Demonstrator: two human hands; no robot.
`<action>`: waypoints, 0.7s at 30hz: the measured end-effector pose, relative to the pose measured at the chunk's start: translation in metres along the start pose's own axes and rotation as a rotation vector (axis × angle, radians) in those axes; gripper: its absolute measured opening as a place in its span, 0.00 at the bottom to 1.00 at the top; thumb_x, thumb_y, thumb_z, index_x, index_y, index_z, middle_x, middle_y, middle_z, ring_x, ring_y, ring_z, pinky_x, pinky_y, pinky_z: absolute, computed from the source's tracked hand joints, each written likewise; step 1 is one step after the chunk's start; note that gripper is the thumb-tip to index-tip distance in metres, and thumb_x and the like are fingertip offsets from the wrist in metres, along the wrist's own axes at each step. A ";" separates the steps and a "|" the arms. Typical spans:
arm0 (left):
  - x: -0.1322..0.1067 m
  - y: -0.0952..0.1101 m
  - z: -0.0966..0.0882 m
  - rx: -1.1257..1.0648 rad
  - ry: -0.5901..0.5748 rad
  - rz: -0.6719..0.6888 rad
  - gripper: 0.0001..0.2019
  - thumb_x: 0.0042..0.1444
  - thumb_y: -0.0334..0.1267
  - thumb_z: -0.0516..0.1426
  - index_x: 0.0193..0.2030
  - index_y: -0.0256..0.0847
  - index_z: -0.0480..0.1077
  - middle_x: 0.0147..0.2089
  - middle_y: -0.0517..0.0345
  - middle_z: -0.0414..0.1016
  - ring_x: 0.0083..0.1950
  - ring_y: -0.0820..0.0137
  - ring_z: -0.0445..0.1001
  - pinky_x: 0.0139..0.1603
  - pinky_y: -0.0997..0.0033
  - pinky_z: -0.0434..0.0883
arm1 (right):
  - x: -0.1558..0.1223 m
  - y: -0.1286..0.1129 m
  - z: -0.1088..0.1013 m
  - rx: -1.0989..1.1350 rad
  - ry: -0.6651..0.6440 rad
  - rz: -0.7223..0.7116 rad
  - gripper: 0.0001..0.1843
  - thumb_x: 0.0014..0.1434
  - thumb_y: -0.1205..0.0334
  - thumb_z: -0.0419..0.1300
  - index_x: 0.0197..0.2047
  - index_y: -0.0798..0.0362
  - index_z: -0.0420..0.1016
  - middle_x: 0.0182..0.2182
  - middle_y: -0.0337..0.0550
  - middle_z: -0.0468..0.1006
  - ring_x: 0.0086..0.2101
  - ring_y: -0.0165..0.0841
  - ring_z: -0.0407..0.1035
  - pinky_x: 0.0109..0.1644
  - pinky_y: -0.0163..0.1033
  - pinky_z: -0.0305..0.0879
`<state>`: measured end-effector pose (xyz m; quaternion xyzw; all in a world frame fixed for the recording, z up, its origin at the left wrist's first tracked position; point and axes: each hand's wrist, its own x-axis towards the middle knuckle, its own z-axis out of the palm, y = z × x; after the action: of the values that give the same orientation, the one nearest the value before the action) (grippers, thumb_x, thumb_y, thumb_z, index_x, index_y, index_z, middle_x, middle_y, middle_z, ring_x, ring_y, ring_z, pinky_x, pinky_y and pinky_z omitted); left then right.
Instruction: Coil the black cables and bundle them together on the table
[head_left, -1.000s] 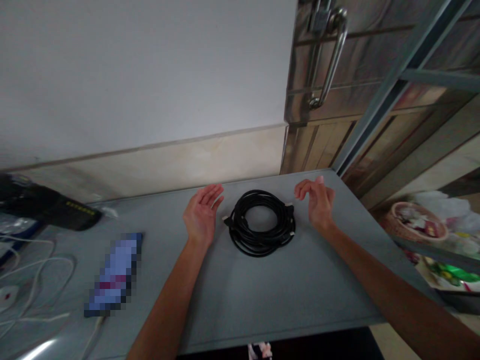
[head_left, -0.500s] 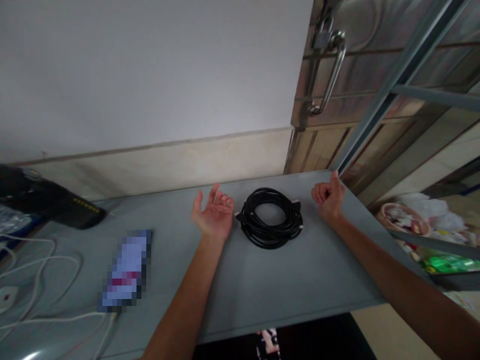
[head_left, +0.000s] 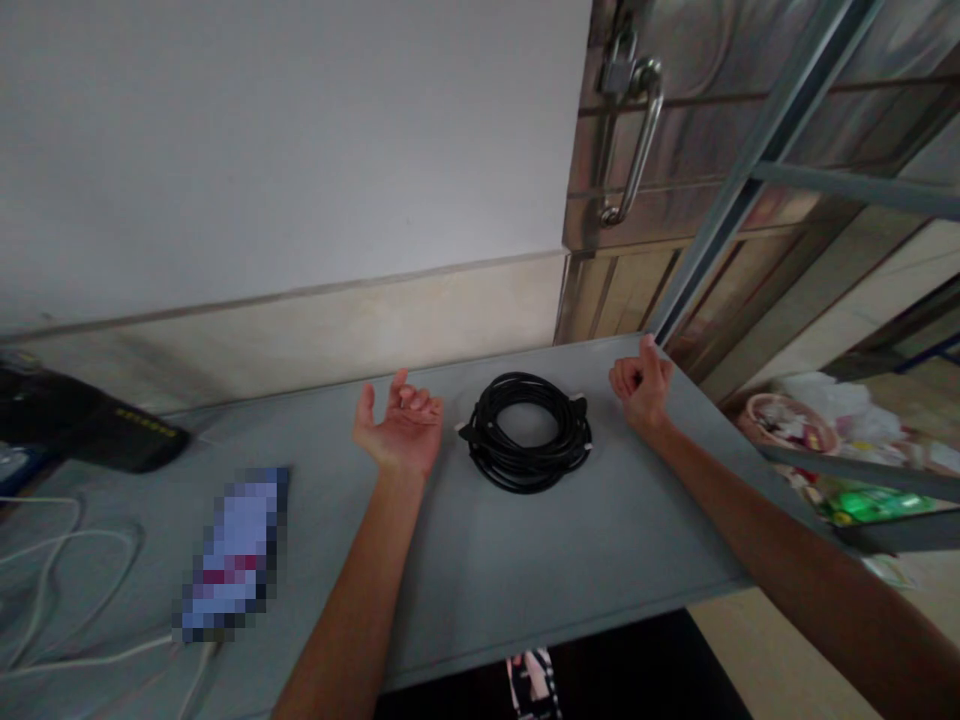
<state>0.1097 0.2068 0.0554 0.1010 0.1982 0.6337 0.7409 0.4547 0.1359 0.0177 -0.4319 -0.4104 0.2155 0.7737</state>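
Observation:
A black cable [head_left: 525, 468], wound into a round coil with its plug ends showing at the sides, lies flat on the grey table [head_left: 480, 580]. Just left of the coil, my left hand [head_left: 401, 428] rests palm up, apart from the cable. Its thumb and forefinger are spread and the other fingers bend loosely, with nothing in them. On the coil's right side is my right hand [head_left: 643, 385], its fingers curled into a loose fist and its thumb pointing up. I see nothing inside that fist, and it does not touch the cable.
A pixelated phone-like device [head_left: 232, 555] lies at the left beside white cords [head_left: 82, 660]. A black object with yellow lettering [head_left: 142, 435] stands behind it. A metal post [head_left: 705, 260] rises at the table's right corner. Beyond are a pink basket [head_left: 787, 420] and a padlocked door [head_left: 637, 150].
The view has shifted a little to the right. My left hand has drawn slightly away from the coil, to the left. The cable stays in place.

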 end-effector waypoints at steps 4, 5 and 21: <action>0.006 0.007 -0.007 0.036 0.012 0.055 0.23 0.77 0.57 0.54 0.49 0.40 0.81 0.27 0.61 0.74 0.25 0.71 0.70 0.30 0.70 0.68 | 0.000 0.003 0.000 0.017 -0.002 0.003 0.47 0.78 0.30 0.58 0.14 0.46 0.50 0.12 0.35 0.49 0.15 0.26 0.45 0.23 0.45 0.36; 0.007 0.008 -0.009 0.046 0.021 0.068 0.23 0.77 0.57 0.55 0.48 0.40 0.80 0.27 0.61 0.74 0.25 0.72 0.70 0.29 0.70 0.68 | 0.000 0.003 0.000 0.019 -0.003 0.003 0.47 0.78 0.29 0.58 0.14 0.46 0.51 0.12 0.35 0.49 0.15 0.26 0.45 0.23 0.45 0.36; 0.008 0.006 -0.007 0.046 0.049 0.063 0.24 0.78 0.59 0.52 0.48 0.40 0.78 0.26 0.63 0.72 0.23 0.72 0.70 0.30 0.69 0.67 | -0.003 -0.002 0.008 -0.023 -0.018 -0.014 0.47 0.76 0.26 0.60 0.14 0.45 0.52 0.12 0.35 0.50 0.16 0.27 0.46 0.23 0.44 0.37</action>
<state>0.1022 0.2147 0.0502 0.1087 0.2273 0.6544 0.7129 0.4460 0.1369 0.0204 -0.4359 -0.4231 0.2090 0.7663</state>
